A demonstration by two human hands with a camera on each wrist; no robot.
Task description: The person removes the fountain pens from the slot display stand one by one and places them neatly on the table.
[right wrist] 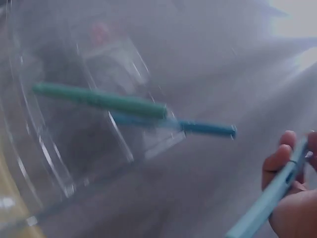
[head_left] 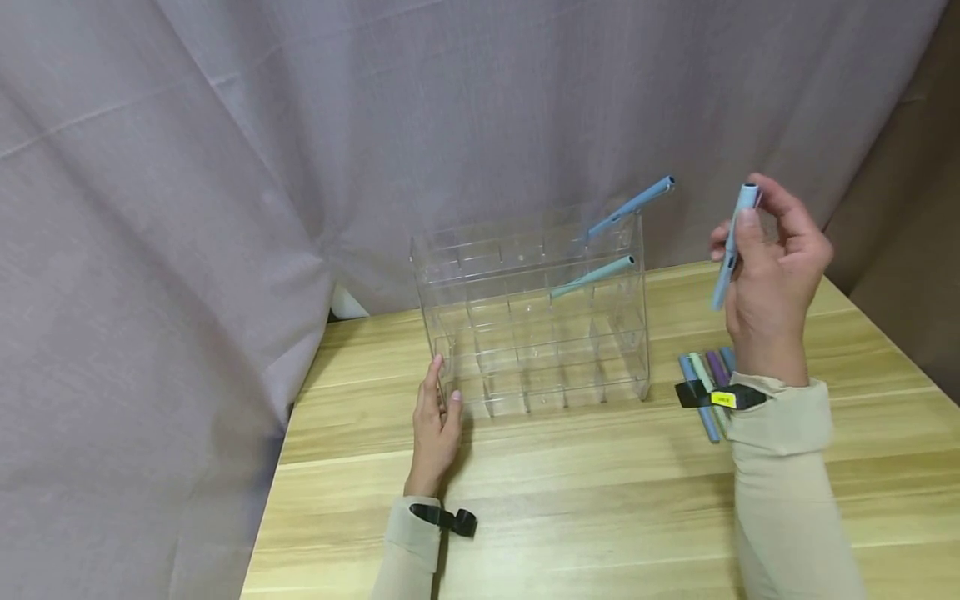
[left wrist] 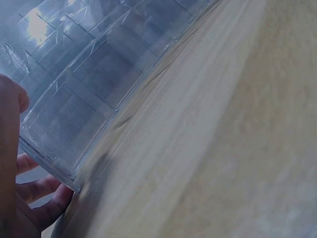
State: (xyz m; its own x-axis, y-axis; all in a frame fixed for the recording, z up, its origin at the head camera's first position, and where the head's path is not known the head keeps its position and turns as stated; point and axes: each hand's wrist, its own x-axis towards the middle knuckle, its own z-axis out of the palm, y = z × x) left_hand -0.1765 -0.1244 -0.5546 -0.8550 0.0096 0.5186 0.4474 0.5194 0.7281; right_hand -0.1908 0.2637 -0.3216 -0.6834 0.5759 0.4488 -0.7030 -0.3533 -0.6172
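Note:
A clear plastic tiered pen rack (head_left: 536,337) with several compartments stands on the table. My left hand (head_left: 437,429) holds its left side near the bottom, thumb at the front and fingers round the side wall (left wrist: 49,161). Raised to the right of the rack, apart from it, my right hand (head_left: 780,271) pinches a light blue pen (head_left: 746,200) between thumb and fingers; the pen stands nearly upright, slightly tilted. A blue pen (head_left: 633,206) leans in the top tier at the right. Below it a green pen (head_left: 594,277) leans in a lower tier, also seen in the right wrist view.
Several more pens lie side by side on the wooden table (head_left: 585,500) under my right wrist, among them a blue pen (head_left: 708,425) and a purple pen (head_left: 716,367); the wrist strap partly hides them. A grey curtain (head_left: 480,117) hangs behind the rack.

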